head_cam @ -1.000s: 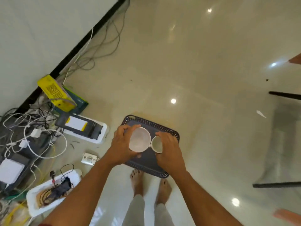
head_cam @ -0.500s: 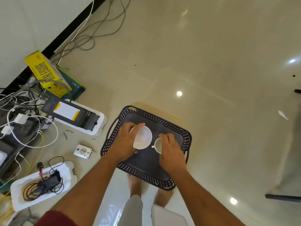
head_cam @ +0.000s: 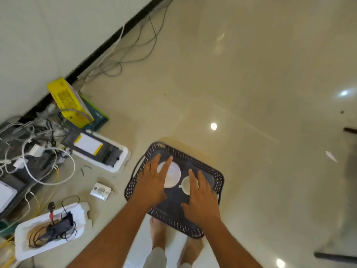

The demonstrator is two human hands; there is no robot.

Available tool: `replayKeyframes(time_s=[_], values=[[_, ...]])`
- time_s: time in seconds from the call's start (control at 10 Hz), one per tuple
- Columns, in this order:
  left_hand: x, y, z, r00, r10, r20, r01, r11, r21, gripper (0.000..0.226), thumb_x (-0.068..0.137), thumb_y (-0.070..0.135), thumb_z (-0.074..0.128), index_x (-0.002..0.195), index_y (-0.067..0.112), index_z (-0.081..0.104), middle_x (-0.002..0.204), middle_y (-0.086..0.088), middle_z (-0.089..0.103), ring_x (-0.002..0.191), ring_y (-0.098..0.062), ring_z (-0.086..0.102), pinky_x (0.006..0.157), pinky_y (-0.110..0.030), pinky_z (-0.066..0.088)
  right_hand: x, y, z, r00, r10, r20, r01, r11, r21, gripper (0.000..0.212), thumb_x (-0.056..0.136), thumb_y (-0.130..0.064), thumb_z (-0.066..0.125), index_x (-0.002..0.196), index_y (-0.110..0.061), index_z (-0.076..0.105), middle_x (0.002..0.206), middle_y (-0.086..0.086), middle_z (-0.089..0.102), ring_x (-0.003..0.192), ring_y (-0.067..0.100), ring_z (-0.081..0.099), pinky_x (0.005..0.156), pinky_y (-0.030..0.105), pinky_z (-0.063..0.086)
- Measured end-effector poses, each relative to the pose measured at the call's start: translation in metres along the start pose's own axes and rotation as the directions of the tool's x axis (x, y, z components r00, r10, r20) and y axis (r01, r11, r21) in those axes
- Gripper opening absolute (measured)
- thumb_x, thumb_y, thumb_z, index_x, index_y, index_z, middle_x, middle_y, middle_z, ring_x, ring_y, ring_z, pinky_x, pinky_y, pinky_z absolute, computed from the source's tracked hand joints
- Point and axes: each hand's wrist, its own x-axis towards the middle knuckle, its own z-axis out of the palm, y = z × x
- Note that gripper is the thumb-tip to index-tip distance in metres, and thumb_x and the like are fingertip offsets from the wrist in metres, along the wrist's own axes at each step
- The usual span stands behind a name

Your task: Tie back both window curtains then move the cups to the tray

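Tray: a dark plastic tray with a dotted, holey rim (head_cam: 219, 177) lies flat on the shiny cream tile floor (head_cam: 251, 93), right in front of the person's bare feet (head_cam: 158, 229).
Big cup: a wide, round white cup (head_cam: 172, 176) sits on the tray, toward its left part.
Small cup: a smaller white cup with a little handle (head_cam: 186, 185) sits on the tray just beside the big one, on its right.
Left hand: the left hand (head_cam: 152, 182) is spread out with straight fingers over the big cup. It grips nothing. I cannot tell if the fingers touch the cup.
Right hand: the right hand (head_cam: 201, 200) is spread out too, fingers straight, over the small cup and holding nothing.
By the wall: a yellow cardboard box (head_cam: 67, 101) leans near the black strip at the foot of the wall, with a tangle of white and grey wires (head_cam: 29, 142) next to it.
Near the tray: a white foam block holding a black device (head_cam: 102, 151), a small white wall switch (head_cam: 100, 191), and a white foam tray with dark cables (head_cam: 50, 229) lie on the floor to the left.
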Motion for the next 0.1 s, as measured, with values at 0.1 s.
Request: replayKeyframes(time_s=[0.1], values=[[-0.0412, 0.0344, -0.0377, 0.996, 0.019, -0.085, -0.022, 0.999, -0.026, 0.136, 0.078, 0.064, 0.083, 0.172, 0.038, -0.012, 0.182, -0.014, -0.01, 0.168, -0.043, 0.007, 0.129, -0.06, 0.03, -0.0517, -0.0244, -0.0308, 0.983, -0.034, -0.18, 0.037, 0.999, 0.017, 0.113, 0.085, -0.059, 0.067, 0.169, -0.03, -0.004, 0.178, 0.01, 0.013, 0.159, 0.034, 0.032, 0.118, 0.053, 0.044]])
